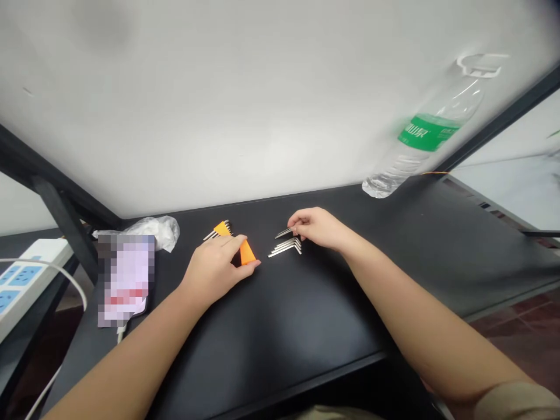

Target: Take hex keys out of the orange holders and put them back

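"Thumb and fingers of the left hand (214,265) close around the near end of the orange holder (248,253). What about the other side?"

"Right hand (318,228): a narrow fingertip pinch at the upper keys (283,233). I can't tell whether they're lifted off the table (271,315)."

"How far along does it look?"

"Partway, I'd judge. Several seated keys (210,235) sit at the holder's far end, while a group of loose keys (284,248) lies on the table just nearer than the right fingertips. Those, plus the ones in the pinch, are outside it. I can't make out exact counts."

"Where's the holder itself?"

"At the tabletop, left of the loose keys and apart from them. Fingers cover its middle."

"Which way does it point?"

"Its long axis slants from far left to near right. The seated keys cross it, long shafts poking out leftward, short ends showing on the right."

"And the loose ones?"

"Nested side by side, bends at the right, long arms running left and slightly nearer. The upper keys slant much the same way, tips left."
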`<action>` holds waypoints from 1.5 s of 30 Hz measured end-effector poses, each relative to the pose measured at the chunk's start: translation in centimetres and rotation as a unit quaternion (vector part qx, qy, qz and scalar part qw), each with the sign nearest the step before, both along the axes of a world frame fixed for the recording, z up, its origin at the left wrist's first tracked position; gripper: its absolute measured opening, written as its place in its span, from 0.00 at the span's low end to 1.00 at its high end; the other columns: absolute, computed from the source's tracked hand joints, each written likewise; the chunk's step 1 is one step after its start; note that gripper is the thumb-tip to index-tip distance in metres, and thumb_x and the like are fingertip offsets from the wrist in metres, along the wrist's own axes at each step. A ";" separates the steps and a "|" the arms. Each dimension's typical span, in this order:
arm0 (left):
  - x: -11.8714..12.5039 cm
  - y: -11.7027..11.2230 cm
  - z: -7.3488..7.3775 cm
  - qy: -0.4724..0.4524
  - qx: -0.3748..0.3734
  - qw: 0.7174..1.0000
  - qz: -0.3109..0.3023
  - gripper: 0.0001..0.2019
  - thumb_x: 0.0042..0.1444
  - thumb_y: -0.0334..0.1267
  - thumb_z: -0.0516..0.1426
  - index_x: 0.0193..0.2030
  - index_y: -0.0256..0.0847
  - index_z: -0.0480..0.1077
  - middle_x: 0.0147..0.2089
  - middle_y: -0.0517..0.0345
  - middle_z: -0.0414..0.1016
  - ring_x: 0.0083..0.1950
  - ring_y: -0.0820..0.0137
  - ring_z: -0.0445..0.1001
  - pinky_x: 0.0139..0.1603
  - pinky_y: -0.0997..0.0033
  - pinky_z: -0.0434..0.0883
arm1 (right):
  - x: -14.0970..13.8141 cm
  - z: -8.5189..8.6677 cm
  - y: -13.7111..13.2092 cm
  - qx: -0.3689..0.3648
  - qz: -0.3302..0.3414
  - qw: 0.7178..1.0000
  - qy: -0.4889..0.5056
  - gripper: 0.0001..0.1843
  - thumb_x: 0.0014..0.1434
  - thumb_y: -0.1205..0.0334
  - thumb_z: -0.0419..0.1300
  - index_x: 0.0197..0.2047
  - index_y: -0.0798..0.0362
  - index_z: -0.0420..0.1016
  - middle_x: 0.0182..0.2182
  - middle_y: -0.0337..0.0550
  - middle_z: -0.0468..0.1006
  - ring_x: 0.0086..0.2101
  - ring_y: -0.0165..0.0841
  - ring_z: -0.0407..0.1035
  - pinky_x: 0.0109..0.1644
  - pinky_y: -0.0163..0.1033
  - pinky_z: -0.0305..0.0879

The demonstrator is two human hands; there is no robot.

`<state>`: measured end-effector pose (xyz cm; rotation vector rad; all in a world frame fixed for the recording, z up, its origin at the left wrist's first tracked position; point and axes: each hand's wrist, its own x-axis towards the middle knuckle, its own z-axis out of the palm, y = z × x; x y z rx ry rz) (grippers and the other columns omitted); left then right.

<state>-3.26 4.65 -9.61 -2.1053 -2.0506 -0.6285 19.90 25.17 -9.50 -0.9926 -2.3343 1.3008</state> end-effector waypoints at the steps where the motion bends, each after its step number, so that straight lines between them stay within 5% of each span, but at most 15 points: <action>1: 0.0 0.0 0.0 -0.004 0.002 1.000 0.000 0.23 0.61 0.55 0.62 0.56 0.43 0.74 0.43 0.54 0.82 0.45 0.61 0.80 0.45 0.63 0.72 | 0.1 0.1 0.1 0.025 0.003 0.999 -0.021 0.10 0.58 0.64 0.61 0.42 0.52 0.82 0.32 0.40 0.81 0.30 0.30 0.74 0.35 0.34 0.67; 9: 0.1 -0.1 0.2 -0.005 -0.001 1.000 0.007 0.25 0.60 0.56 0.63 0.57 0.42 0.74 0.41 0.55 0.82 0.43 0.62 0.80 0.44 0.64 0.72 | 0.5 0.3 0.5 0.147 0.009 0.986 -0.081 0.10 0.61 0.61 0.62 0.41 0.47 0.86 0.43 0.39 0.82 0.42 0.34 0.75 0.48 0.38 0.68; 23: 0.2 -0.2 0.3 -0.032 0.010 0.999 0.022 0.25 0.61 0.55 0.62 0.58 0.42 0.74 0.41 0.56 0.82 0.41 0.63 0.81 0.44 0.64 0.73 | 0.6 2.2 -2.3 0.228 0.165 0.951 -0.125 0.11 0.61 0.62 0.63 0.47 0.51 0.81 0.46 0.45 0.76 0.41 0.34 0.70 0.44 0.37 0.66; 37: 0.4 -0.1 0.2 -0.103 -0.001 0.995 -0.001 0.24 0.62 0.50 0.63 0.62 0.43 0.72 0.42 0.58 0.80 0.41 0.67 0.80 0.46 0.67 0.74 | 0.3 1.9 -2.9 0.311 0.137 0.932 -0.128 0.13 0.64 0.64 0.61 0.52 0.51 0.78 0.49 0.48 0.74 0.48 0.40 0.68 0.51 0.42 0.65; 45: 0.1 0.1 0.3 -0.183 -0.041 0.982 0.009 0.27 0.62 0.50 0.62 0.67 0.46 0.69 0.35 0.61 0.77 0.35 0.69 0.77 0.42 0.68 0.75 | 0.0 2.4 -3.4 0.317 0.174 0.918 -0.161 0.06 0.61 0.68 0.61 0.39 0.52 0.80 0.41 0.48 0.74 0.43 0.40 0.66 0.48 0.42 0.63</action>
